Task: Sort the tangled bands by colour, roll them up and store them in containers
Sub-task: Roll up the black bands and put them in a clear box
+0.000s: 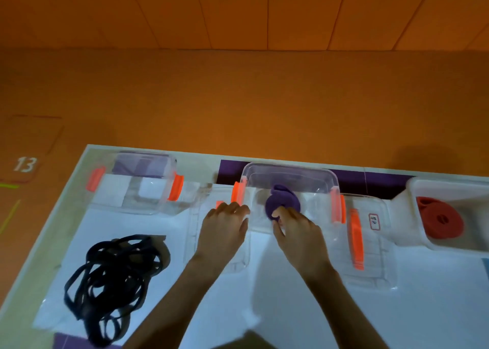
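A rolled purple band [281,200] lies inside the middle clear container [291,172], which has orange clips. My right hand [296,229] reaches over the container's near wall and its fingertips pinch the roll's near edge. My left hand [225,227] rests with relaxed fingers against the container's left side, by the orange clip [236,192]. A tangle of black bands [113,282] lies on the white table [264,309] at the near left. Rolled red bands [439,221] sit in a white container [418,211] at the right.
An empty clear container [137,182] with orange clips stands at the far left. Two clear lids lie flat on the table: one [201,224] under my left hand, one [367,240] with an orange clip to the right. The floor beyond is orange.
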Demonstrator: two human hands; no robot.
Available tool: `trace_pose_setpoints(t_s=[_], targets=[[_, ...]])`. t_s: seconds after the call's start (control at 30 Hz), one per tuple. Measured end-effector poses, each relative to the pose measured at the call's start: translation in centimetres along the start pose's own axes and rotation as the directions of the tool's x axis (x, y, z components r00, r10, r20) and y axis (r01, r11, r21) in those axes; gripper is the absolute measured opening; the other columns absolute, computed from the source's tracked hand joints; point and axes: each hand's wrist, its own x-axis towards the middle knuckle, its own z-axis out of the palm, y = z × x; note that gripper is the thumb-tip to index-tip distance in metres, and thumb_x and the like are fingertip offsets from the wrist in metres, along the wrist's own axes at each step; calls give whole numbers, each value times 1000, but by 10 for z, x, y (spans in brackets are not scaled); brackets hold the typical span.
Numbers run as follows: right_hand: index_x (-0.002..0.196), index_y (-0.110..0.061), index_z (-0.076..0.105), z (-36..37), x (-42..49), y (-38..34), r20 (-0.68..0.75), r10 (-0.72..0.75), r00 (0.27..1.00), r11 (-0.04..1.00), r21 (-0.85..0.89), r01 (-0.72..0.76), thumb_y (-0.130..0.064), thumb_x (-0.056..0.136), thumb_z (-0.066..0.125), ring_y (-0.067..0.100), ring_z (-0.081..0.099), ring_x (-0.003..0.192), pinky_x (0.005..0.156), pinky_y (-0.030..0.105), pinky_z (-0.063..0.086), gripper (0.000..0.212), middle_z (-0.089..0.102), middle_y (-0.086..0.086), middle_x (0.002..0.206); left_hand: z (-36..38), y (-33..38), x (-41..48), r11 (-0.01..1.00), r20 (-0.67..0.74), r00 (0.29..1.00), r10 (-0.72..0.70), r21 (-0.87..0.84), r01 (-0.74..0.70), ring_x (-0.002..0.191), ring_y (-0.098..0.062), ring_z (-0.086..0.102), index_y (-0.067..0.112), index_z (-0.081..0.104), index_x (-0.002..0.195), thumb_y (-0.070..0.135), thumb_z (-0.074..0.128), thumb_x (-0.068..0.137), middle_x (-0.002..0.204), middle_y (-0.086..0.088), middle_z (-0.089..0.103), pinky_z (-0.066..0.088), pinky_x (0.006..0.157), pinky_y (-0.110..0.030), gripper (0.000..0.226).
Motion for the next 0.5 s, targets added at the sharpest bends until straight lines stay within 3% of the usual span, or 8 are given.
trace_pose_setpoints(t_s=[0.1,0.3,0.4,0.5], targets=[[114,-17,68,5,-23,-41,-48,-23,999,999,42,25,-26,104,59,26,74,94,78,40,62,16,74,3,105,-14,-36,-48,998,3,1000,-31,50,31,71,-24,71,17,79,93,10,84,82,83,-2,76,58,61,-34,14],[122,-27,57,67,-57,-119,79,-16,997,999,-27,18,-32,110,39,16,65,110,86,32,52,23,67,-7,119,-17,-132,-125,999,-3,999,-33,28,33,67,-22,70,21,78,85,13,91,71,75,4,71,56,53,-32,21],[124,-29,57,103,-72,-168,126,23,992,999,-32,-19,-35,109,41,15,65,112,89,32,52,22,66,-8,122,-14,-193,-156,997,46,996,-71,1,71,67,-21,67,20,72,79,11,80,81,74,4,68,53,52,-33,12],[122,-32,59,133,-80,-217,153,63,986,998,1,-64,-36,108,45,15,67,108,88,32,54,20,68,-9,121,-12,-259,-184,991,110,986,-129,-31,133,77,-21,67,19,73,87,14,68,93,83,2,70,56,62,-37,9]])
